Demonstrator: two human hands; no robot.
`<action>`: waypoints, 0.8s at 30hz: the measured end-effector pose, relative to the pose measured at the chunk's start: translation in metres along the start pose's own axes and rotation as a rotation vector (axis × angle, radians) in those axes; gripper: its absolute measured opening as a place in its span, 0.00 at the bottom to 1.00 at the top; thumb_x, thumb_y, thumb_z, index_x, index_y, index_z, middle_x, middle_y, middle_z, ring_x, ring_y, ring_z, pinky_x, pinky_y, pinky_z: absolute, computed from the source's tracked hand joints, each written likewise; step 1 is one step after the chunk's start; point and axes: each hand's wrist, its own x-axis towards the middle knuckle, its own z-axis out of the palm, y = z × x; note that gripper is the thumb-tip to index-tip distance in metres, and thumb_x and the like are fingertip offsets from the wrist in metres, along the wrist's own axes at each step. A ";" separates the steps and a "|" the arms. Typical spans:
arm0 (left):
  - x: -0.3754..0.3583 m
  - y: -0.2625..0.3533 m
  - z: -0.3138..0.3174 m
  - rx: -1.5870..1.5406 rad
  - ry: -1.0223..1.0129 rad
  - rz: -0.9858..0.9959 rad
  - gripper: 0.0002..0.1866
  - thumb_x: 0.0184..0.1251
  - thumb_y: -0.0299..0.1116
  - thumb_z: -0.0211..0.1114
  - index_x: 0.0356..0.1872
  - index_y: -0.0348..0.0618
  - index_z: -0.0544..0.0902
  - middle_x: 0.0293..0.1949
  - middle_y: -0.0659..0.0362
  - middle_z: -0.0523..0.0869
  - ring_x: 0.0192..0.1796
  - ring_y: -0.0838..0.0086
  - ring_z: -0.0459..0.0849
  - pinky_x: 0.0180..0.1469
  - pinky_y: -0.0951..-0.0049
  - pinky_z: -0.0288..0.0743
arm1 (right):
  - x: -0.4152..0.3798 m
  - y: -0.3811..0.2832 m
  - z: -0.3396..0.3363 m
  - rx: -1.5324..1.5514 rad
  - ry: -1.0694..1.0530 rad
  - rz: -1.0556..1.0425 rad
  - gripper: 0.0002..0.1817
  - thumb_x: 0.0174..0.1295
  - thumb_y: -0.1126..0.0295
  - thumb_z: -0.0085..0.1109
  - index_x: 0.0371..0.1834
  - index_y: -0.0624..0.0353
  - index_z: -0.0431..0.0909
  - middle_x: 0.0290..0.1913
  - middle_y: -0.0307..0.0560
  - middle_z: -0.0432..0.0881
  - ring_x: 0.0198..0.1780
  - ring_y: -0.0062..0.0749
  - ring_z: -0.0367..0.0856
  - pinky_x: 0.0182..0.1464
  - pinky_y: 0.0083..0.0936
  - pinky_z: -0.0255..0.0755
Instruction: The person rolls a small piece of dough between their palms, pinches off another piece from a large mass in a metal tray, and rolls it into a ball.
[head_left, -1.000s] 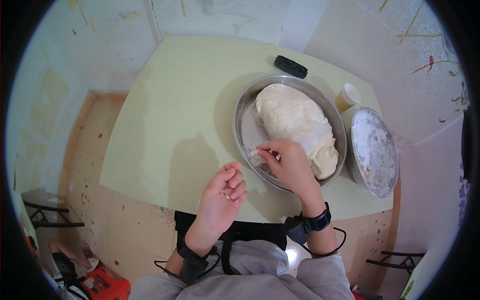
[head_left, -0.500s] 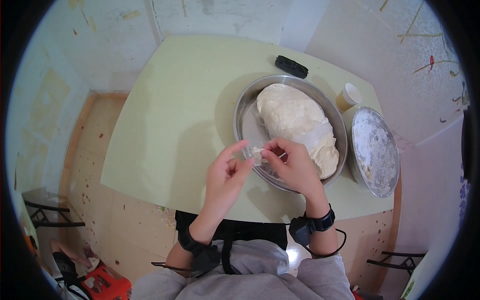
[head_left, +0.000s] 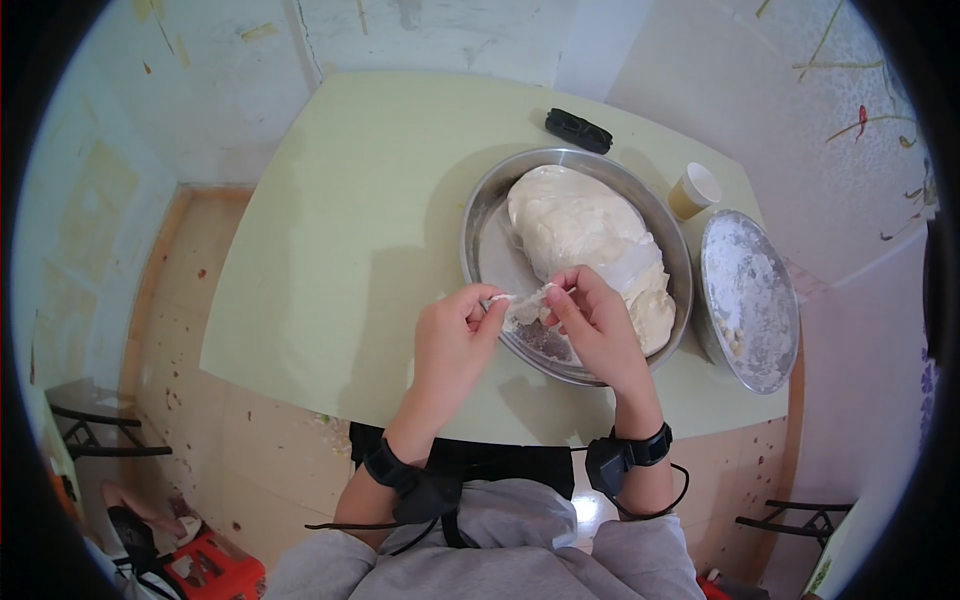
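Note:
Stretched between my two hands, over the near left part of a round metal basin, is a thin, whitish strip of dough [head_left: 525, 299]. My left hand [head_left: 450, 335] pinches its left end between thumb and fingers. At the right end, the fingertips of my right hand [head_left: 598, 330] are closed on it. Behind the hands, a large pale lump of dough [head_left: 575, 218] fills much of the basin [head_left: 482, 215], with clear plastic film [head_left: 628, 262] lying over part of it. Some whitish scraps [head_left: 545, 340] show at the bottom of the basin under the strip.
Right of the basin, a metal bowl [head_left: 765, 285] with white powder and small lumps leans tilted. A paper cup [head_left: 692, 192] and a black case [head_left: 578, 131] stand beyond on the pale green table [head_left: 320, 220]. At lower left are a red stool [head_left: 215, 570] and part of another person [head_left: 135, 515].
The fingers of my left hand have closed from spread to a pinch on the strip's left end. The strip is now drawn out between both hands.

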 end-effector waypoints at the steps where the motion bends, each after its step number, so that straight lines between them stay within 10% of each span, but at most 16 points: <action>1: 0.000 0.000 0.000 0.001 -0.001 0.000 0.07 0.59 0.27 0.66 0.36 0.35 0.83 0.13 0.69 0.63 0.18 0.87 0.59 0.21 0.81 0.54 | -0.001 0.001 0.000 0.018 -0.022 -0.001 0.09 0.66 0.69 0.54 0.40 0.65 0.74 0.29 0.42 0.78 0.29 0.20 0.78 0.31 0.19 0.71; 24: 0.002 0.009 -0.004 -0.083 -0.159 0.079 0.07 0.60 0.26 0.65 0.39 0.39 0.84 0.13 0.68 0.61 0.18 0.87 0.58 0.20 0.80 0.53 | -0.001 0.007 0.006 0.159 -0.086 -0.075 0.06 0.65 0.72 0.54 0.41 0.63 0.76 0.33 0.36 0.78 0.34 0.15 0.75 0.35 0.14 0.69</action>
